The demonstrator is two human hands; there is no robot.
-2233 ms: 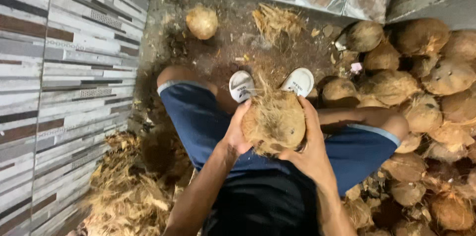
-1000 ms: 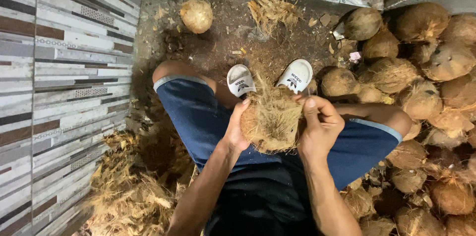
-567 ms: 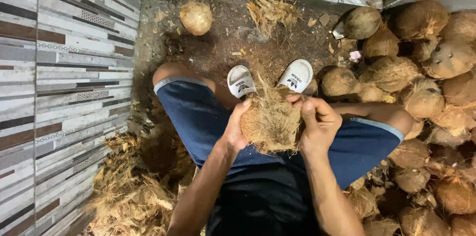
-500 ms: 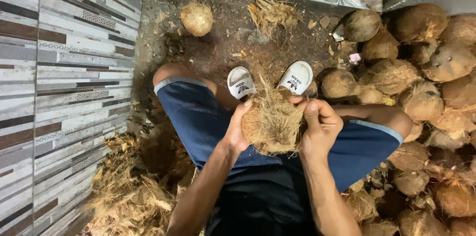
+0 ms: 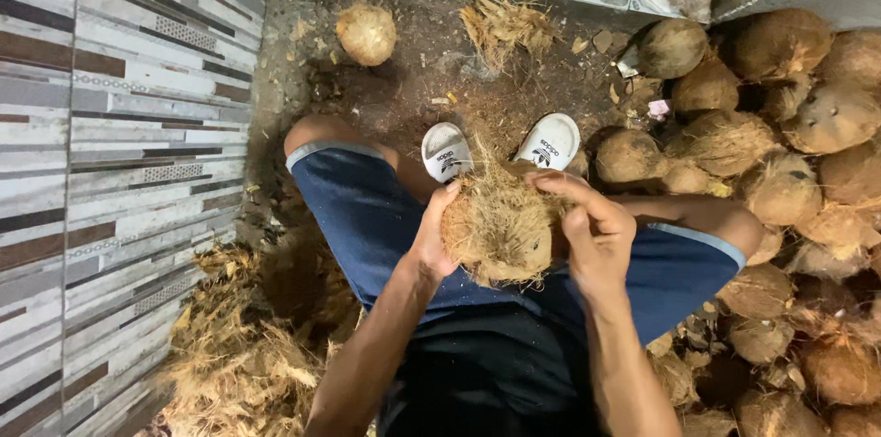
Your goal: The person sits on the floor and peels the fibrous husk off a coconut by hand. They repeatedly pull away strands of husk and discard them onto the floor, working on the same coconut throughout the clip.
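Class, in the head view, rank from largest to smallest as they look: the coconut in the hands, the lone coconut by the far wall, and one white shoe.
1. Held coconut, though nearest the camera.
2. Lone coconut.
3. White shoe, close to the lone coconut; unsure.

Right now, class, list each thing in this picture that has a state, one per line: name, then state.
left hand: gripping the held coconut's side
right hand: fingers hooked over its fibres
held coconut: partly husked, fibres sticking up
lone coconut: lying apart on the ground
coconut pile: heaped, husks on
husk heap: loose, torn off

Coconut pile (image 5: pixel 789 143), husk heap (image 5: pixel 239 354), striped tiles (image 5: pixel 110 125)
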